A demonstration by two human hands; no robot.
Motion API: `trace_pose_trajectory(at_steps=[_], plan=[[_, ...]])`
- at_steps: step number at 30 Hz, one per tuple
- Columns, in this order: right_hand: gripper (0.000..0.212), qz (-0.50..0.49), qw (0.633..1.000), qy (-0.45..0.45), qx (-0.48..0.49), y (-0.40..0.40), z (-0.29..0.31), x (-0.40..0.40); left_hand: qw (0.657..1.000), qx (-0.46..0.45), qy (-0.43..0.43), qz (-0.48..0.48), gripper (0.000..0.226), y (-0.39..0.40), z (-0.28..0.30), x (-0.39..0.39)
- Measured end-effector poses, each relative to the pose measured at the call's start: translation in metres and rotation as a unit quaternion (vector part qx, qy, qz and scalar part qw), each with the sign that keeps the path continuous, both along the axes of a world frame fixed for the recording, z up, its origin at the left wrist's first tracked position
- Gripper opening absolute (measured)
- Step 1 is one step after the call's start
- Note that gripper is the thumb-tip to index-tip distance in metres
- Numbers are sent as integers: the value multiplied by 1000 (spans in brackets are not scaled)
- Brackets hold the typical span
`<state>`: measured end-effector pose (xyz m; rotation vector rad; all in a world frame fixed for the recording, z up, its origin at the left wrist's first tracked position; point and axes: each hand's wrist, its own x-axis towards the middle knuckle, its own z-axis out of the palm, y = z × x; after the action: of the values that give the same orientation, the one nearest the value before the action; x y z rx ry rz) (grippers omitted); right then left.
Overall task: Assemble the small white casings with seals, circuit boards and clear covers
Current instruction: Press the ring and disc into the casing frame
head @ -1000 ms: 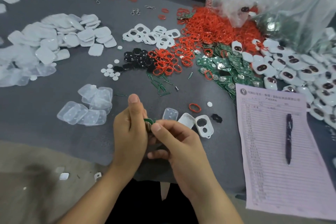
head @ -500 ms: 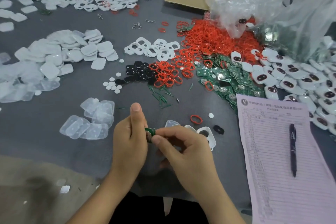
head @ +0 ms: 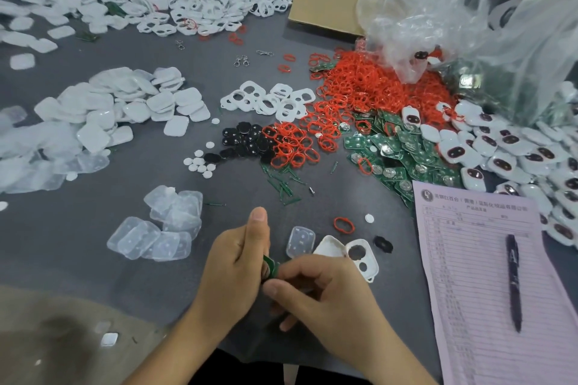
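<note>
Already many finished casings heaped right; green circuit board pinched between left hand and right hand; loose parts left.

Left hand raised with thumb straight up, fingers curled inward. Right hand just beside it, thumb and forefinger pinched at the left palm (remaining fingers folded under). Both forearms angled in from below.
</note>
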<state>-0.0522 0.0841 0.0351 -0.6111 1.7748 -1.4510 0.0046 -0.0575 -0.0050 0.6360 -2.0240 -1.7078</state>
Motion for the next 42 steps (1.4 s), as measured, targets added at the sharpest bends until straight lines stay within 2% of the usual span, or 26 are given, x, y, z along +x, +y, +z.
trace_pose_trajectory(at_steps=[5,10,14,18,26,29,32,35,42], plan=[[33,32,999,25,24,2,5,-5,998,-48,-19,-39,62,-2,-1,3],[31,48,996,71,5,-3,0,-8,997,-27,-15,-70,58,-10,2,-1],[20,65,993,94,-9,-4,-7,-12,995,-41,-9,-86,58,-13,1,0],[18,65,992,104,-25,-3,-14,-12,993,-44,-19,-112,60,-15,-1,-1],[19,24,995,88,-48,1,-30,-4,983,-97,-36,-153,59,-17,6,-5],[16,36,995,68,-61,1,-30,-5,982,-113,-31,-148,60,-15,5,-3],[21,51,995,50,-71,1,-31,-7,982,-125,-27,-142,60,-13,4,0],[30,51,991,95,-73,2,-35,-7,982,-112,-31,-148,60,-12,4,-1],[26,64,974,193,-103,-5,-41,-7,979,-65,-47,-187,60,-18,9,-5]])
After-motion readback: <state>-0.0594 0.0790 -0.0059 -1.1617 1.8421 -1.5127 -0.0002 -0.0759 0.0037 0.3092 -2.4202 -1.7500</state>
